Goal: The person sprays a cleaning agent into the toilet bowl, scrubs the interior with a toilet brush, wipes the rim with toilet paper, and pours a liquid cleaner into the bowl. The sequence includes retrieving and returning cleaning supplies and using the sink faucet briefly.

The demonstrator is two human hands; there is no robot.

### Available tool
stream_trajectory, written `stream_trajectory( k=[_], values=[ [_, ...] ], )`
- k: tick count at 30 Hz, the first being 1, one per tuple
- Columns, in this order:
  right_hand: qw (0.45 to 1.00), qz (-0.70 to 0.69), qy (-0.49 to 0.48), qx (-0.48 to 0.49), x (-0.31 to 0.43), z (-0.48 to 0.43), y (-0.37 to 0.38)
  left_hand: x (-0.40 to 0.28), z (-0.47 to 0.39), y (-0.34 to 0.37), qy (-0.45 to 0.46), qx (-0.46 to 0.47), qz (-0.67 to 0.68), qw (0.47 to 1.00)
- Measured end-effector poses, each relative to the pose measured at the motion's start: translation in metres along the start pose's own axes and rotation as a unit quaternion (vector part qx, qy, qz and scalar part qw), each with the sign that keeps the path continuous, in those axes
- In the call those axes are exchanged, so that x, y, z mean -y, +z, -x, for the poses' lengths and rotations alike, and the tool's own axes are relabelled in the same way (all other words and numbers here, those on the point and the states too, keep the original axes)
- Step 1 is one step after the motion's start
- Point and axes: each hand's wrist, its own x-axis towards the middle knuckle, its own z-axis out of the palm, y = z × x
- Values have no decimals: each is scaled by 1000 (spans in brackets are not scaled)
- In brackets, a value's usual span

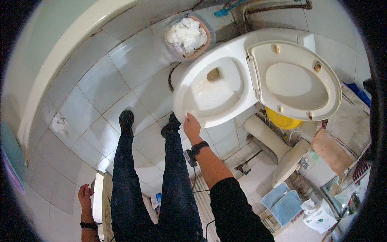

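My right hand (192, 128) is at the near front rim of a white toilet bowl (181, 96). Pinched in its fingers is a small white piece of tissue (191, 113), pressed against the rim and hard to tell from the ceramic. The toilet seat and lid (297, 81) are raised, and a brownish patch shows at the drain inside the bowl. Off to the lower left, my left hand (86, 195) is held up beside the tiled wall, its fingers curled. A small greyish thing is at its fingertips; whether the hand grips it is unclear.
A lined waste bin (208, 33) full of crumpled white tissue stands beside the toilet. The bathtub edge (60, 45) curves along the left. Right of me are a pedestal sink (290, 160), a yellow basin (282, 118), blue cloths (284, 205) and a tissue pack (320, 216).
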Motion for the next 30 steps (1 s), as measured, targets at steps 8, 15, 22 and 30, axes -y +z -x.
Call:
stream_trajectory(
  k=[8,15,22,30],
  values=[
    [969,102,-177,-138,-78,-107,-128,16,3,-14,-38,-45,0,998],
    [846,500,-114,147,-190,-194,-171,7,19,27,-36,-19,-34,999],
    [887,409,-134,170,-169,-103,-92,-31,34,49,-23,-6,-42,999],
    [985,-66,-4,161,-13,-60,2,-24,32,34,-27,2,-45,999]
  ],
)
